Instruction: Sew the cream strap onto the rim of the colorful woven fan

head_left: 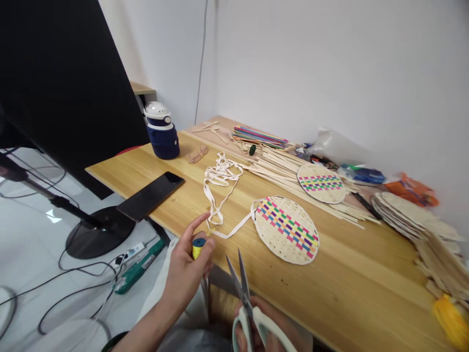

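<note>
Head view: left hand [185, 271] fingers clamp a yellow thread spool [198, 247]; right hand [256, 332] fingers grip scissors [244, 293], blades slightly apart.

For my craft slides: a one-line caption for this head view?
Left hand holds a yellow thread spool, right hand holds scissors, beside a woven fan.

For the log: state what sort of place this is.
Probably a craft workbench in an office-like room. The wooden table holds a woven fan and bamboo strips; the right hand holds scissors.
</note>
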